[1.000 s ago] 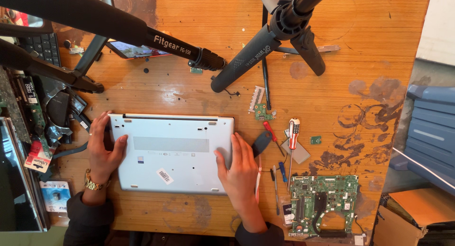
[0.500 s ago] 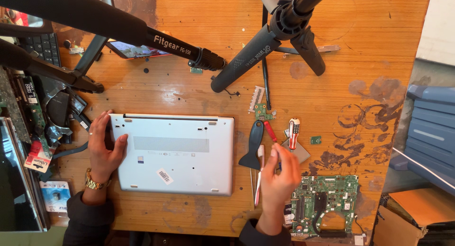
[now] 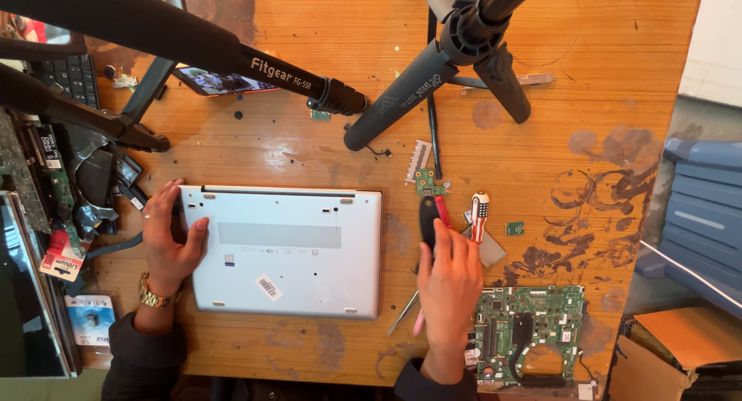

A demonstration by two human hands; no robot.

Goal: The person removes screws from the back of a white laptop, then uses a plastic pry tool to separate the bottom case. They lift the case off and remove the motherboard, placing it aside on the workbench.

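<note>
A silver laptop [image 3: 286,250] lies closed and bottom-up on the wooden table [image 3: 309,150]. My left hand [image 3: 171,239], with a gold watch on the wrist, rests flat on the laptop's left edge. To the right of the laptop, my right hand [image 3: 448,281] grips a black-handled tool [image 3: 427,214] that points away from me. Just beside it lie a red-handled screwdriver [image 3: 443,211] and a red-and-white striped screwdriver [image 3: 479,215].
A green motherboard [image 3: 533,331] lies at the front right, with metal tweezers [image 3: 403,312] left of it. Black tripod legs [image 3: 402,100] cross the far side, and a phone [image 3: 220,80] lies under them. Small circuit boards [image 3: 429,186], loose parts and a keyboard [image 3: 73,76] fill the left. Blue crates [image 3: 699,215] stand at the right.
My right hand left the laptop's right edge, moved right to the tools and closed on the black-handled tool. My left hand stayed on the laptop.
</note>
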